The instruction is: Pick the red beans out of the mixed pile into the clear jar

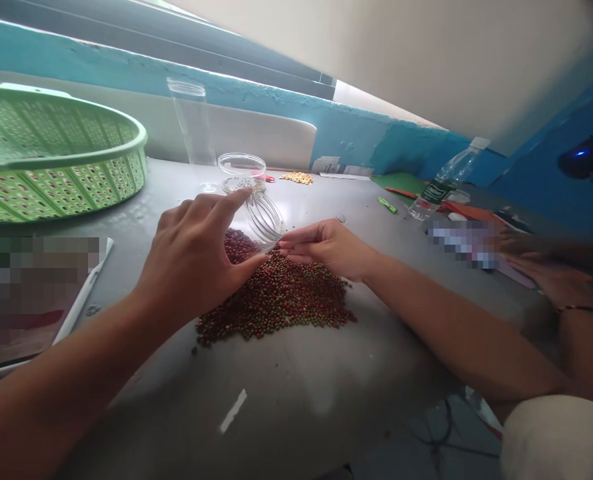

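Observation:
My left hand [196, 257] grips a clear plastic jar [256, 217] that lies tilted on its side on the grey table [296, 387], its mouth facing right; dark red beans show inside it. My right hand [326, 247] hovers at the jar's mouth with fingertips pinched together over a pile of small red and green beans [281, 297]. Whether the fingers hold a bean is too small to tell.
A green perforated basket [51, 160] stands at the far left. A tall clear jar [194, 123] and a low clear jar [241, 167] stand behind. A small yellow heap of kernels [296, 177], a water bottle [444, 183] and another person's hands [551, 273] are to the right.

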A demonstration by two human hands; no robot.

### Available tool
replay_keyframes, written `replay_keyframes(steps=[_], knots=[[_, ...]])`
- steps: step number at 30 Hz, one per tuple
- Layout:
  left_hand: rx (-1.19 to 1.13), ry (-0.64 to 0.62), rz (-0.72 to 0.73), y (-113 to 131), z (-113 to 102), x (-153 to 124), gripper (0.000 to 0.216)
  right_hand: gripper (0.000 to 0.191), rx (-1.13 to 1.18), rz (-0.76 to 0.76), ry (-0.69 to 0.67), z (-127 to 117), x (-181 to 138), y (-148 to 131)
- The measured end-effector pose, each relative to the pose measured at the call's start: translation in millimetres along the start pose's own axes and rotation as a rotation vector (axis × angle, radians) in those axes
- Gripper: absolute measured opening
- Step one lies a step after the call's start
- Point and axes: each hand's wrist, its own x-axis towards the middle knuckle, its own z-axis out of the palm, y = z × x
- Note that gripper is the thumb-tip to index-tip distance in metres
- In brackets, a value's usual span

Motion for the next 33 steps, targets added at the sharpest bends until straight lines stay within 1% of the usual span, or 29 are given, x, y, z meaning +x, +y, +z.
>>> replay_keyframes(steps=[3,4,6,8,9,10,12,14,15,17,18,19,20,22,23,24,25,27,29,33], knots=[[0.003,-0.011,0.024,-1,0,0,0.076,0.021,-0.003,-0.084,0.075,-1,0,-3],[0.004,-0.014,0.038,-1,1,0,0.077,0.022,-0.004,-0.14,0.112,1,-1,-4],[0.004,-0.024,0.077,1,1,0,0.077,0.026,-0.033,-0.323,0.195,6,-5,-7],[0.0,-0.031,0.118,5,2,-1,0.077,0.035,-0.164,-0.552,0.252,16,-12,-11],[-0.008,-0.035,0.135,7,3,-2,0.077,0.039,-0.279,-0.648,0.255,22,-16,-13],[-0.023,-0.033,0.149,9,3,-2,0.078,0.042,-0.417,-0.705,0.231,28,-20,-15],[-0.065,-0.024,0.166,12,4,-2,0.078,0.047,-0.667,-0.751,0.131,36,-27,-19],[-0.102,-0.008,0.179,14,3,-3,0.076,0.047,-0.799,-0.784,0.071,38,-29,-21],[-0.112,0.002,0.182,14,2,-2,0.075,0.045,-0.817,-0.809,0.094,36,-28,-21],[-0.118,0.027,0.149,13,-1,-2,0.073,0.037,-0.795,-0.86,0.239,25,-26,-22],[-0.117,0.043,0.115,11,-2,-1,0.073,0.031,-0.777,-0.858,0.305,17,-25,-24],[-0.114,0.058,0.076,10,-3,-1,0.073,0.026,-0.772,-0.826,0.324,9,-25,-25],[-0.108,0.069,0.038,8,-4,0,0.073,0.022,-0.795,-0.753,0.269,2,-25,-27],[-0.097,0.082,-0.017,4,-5,1,0.074,0.023,-0.935,-0.475,-0.094,-10,-27,-31],[-0.094,0.085,-0.032,2,-5,1,0.075,0.025,-1.006,-0.375,-0.243,-13,-27,-33],[-0.094,0.087,-0.046,0,-5,1,0.076,0.028,-1.056,-0.31,-0.348,-15,-28,-33],[-0.095,0.087,-0.058,-1,-4,2,0.076,0.03,-1.086,-0.275,-0.412,-14,-28,-32],[-0.093,0.087,-0.073,-1,-3,2,0.078,0.031,-1.091,-0.267,-0.455,-10,-28,-28],[-0.086,0.082,-0.08,0,-2,1,0.077,0.026,-1.074,-0.275,-0.471,-4,-27,-24],[-0.075,0.063,-0.077,5,-1,1,0.074,0.018,-1.058,-0.356,-0.444,1,-25,-19]])
